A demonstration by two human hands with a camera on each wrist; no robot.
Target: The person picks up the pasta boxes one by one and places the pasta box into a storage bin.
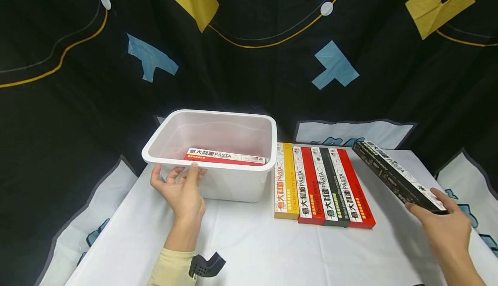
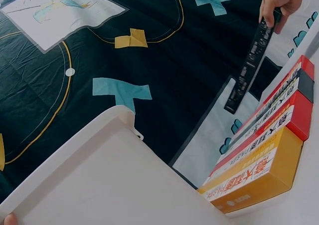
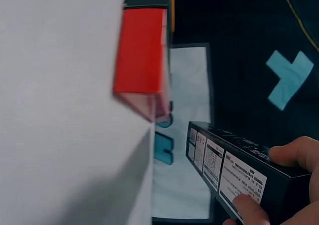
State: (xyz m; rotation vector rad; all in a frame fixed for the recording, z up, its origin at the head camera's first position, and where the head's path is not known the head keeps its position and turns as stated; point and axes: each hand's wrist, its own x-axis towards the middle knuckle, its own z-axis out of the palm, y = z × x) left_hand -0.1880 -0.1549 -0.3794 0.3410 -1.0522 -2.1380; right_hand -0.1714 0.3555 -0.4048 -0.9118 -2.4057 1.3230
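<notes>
My left hand [image 1: 183, 195] holds the near rim of a white plastic bin [image 1: 229, 182], its fingers under the lip. In the left wrist view one fingertip shows at the rim of the bin [image 2: 109, 185]. A red and white pasta box [image 1: 225, 158] lies inside. Over the table's right side, my right hand [image 1: 447, 221] grips a black and white pasta box [image 1: 397, 175] by its near end. The right wrist view shows the thumb on one face of this box [image 3: 224, 160] and fingers on the printed label side. The box slants, its far end pointing left.
Beside the bin stands a row of pasta boxes: a yellow one [image 1: 289, 182], a red one [image 1: 311, 186], a black one [image 1: 332, 186] and another red one [image 1: 352, 186]. They rest on a white table [image 1: 272, 251]. Behind hangs a dark patterned cloth [image 1: 249, 78].
</notes>
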